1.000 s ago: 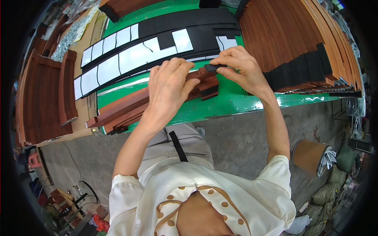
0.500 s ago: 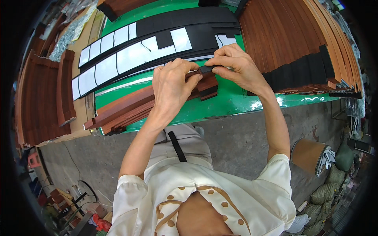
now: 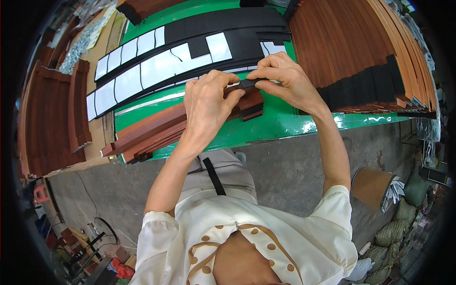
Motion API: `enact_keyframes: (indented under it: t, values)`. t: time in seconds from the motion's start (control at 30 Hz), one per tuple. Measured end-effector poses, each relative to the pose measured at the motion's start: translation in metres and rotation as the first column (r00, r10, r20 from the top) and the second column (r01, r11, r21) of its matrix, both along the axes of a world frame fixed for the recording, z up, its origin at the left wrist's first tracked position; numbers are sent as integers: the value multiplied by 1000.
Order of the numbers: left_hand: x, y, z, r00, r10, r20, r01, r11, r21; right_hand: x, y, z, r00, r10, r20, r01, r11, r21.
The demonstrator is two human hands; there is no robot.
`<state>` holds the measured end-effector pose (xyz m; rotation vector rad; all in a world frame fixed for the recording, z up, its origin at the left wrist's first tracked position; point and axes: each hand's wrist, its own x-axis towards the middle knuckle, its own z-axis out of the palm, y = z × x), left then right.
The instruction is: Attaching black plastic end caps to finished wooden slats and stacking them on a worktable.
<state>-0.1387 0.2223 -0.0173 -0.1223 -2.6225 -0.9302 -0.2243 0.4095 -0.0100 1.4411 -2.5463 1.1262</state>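
Observation:
At the end of a reddish-brown wooden strip (image 3: 159, 115), both my hands work close together. My left hand (image 3: 209, 97) is closed around the strip near its right end, thumb and fingers pinching it. My right hand (image 3: 285, 80) pinches a small black foam piece (image 3: 249, 83) that lies against the strip's end. More brown strips lie stacked under this one, some with black ends (image 3: 251, 112). Beyond my hands are black foam sheets (image 3: 223, 23), partly covered with white backing pieces (image 3: 128, 85).
A large stack of brown boards (image 3: 342, 42) with black-covered ends stands on the right of the green table (image 3: 285, 126). More brown boards (image 3: 45, 118) lie at the left. A brown drum (image 3: 373, 187) with white scraps stands on the floor at right.
Almost nothing differs. Both hands keep their pinch at the strip's end, with only a very slight shift of the fingers.

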Motion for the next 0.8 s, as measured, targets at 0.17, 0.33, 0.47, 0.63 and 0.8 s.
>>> enact_keyframes:
  t: [0.17,0.33,0.47,0.63,0.8]
  values:
    - [0,0,0,1000,-14,-3,14,1000,1,1,0,0,1000,-7,-8,7,1000,-17]
    - [0,-1,0,999,-29,-23,29,1000,1,1,0,1,1000,-10,-1,10,1000,24]
    - [0,-1,-1,999,-38,-39,38,999,3,1,-1,0,1000,-1,-22,1,1000,-11]
    - [0,-1,-1,998,-43,-38,43,999,17,0,-1,0,999,1,-39,-2,999,-32]
    - [-1,-2,-1,998,-46,-43,47,999,17,-1,-1,0,999,1,-48,-2,1000,-23]
